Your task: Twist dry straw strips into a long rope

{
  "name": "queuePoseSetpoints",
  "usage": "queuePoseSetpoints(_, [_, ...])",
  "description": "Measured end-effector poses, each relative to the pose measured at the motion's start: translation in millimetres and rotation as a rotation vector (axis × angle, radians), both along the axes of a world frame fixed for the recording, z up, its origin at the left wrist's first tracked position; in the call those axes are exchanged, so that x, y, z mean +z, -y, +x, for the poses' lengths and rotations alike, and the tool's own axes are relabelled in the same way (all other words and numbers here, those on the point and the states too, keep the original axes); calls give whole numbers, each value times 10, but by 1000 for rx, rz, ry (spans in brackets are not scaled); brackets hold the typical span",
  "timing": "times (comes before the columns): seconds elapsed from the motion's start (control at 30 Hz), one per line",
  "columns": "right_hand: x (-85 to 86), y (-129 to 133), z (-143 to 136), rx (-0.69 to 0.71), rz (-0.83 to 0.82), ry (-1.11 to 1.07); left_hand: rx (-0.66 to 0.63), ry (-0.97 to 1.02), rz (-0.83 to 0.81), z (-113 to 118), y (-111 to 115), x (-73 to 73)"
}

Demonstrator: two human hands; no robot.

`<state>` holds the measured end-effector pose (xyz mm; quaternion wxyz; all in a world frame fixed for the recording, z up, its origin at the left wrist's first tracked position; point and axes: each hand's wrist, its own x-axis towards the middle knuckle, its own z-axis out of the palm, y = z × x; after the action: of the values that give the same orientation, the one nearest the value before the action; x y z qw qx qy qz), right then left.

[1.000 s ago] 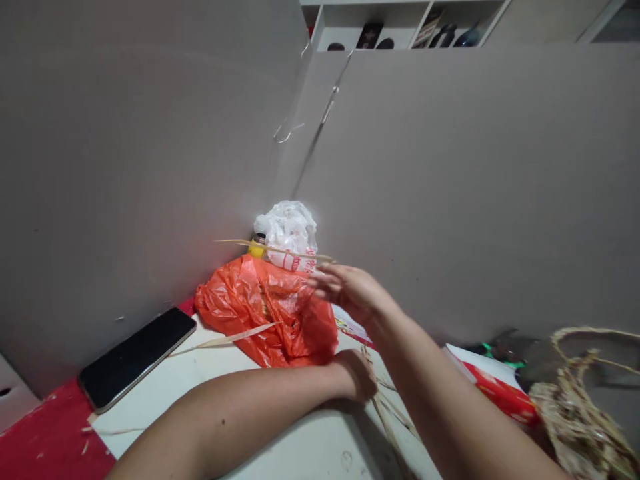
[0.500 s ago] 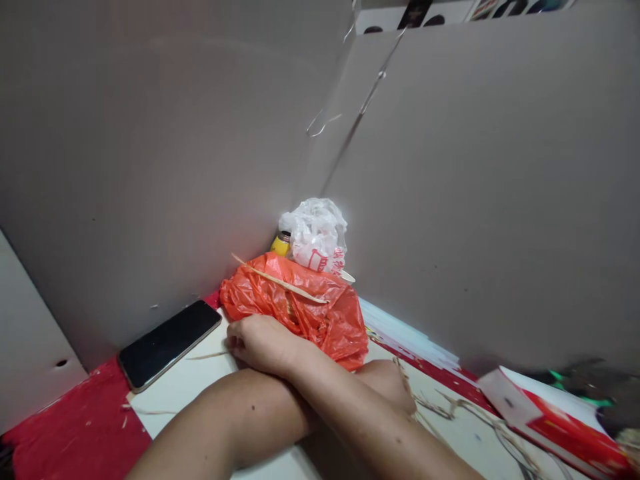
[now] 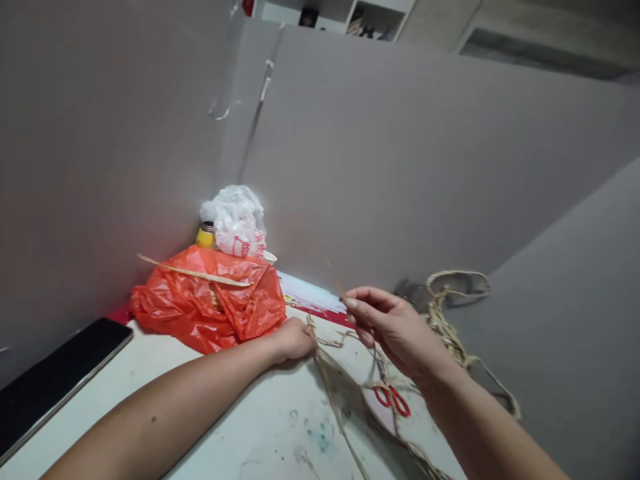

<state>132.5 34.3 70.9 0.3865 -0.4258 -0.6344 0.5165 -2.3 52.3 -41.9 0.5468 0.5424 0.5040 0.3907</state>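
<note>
My left hand is closed round the end of a tan fibre strand, beside the red plastic bag. The strand runs down toward the bottom edge of the picture. Raised to the right, my right hand pinches a thin fibre between thumb and forefinger; only a faint tip of it shows. Below that hand, red-handled scissors lie among twisted cords on the white board.
A white plastic bag and a yellow jar stand in the corner behind the red bag. A black phone lies at the left. A tangled fibre bundle rests at the right against the grey partition.
My arms were crossed and are now uncrossed. My right hand has moved right and up, my left hand lies left of it. The view has turned right, bringing the scissors and bundle into sight.
</note>
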Motion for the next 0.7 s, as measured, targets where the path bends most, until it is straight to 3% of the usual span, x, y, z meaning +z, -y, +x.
queuePoseSetpoints(0.13, [-385,47,484,-40,-232,50,-64,-83,-43,-22,-10,6])
queuePoseSetpoints(0.23, [-598,90,611,-32,-325,71,-93,-102,-60,-44,-23,42])
queuePoseSetpoints(0.3, [-641,92,632,-49,-317,59,-111,-108,-63,-49,-41,48])
queuePoseSetpoints(0.4, [-574,55,621,-122,-149,4,-132,-115,-71,-50,-73,34])
queuePoseSetpoints(0.57, [-257,113,580,-218,277,-113,-135,-130,-79,-47,-101,16])
queuePoseSetpoints(0.7, [-80,353,708,-38,435,254,-139,-139,-86,-42,-107,15])
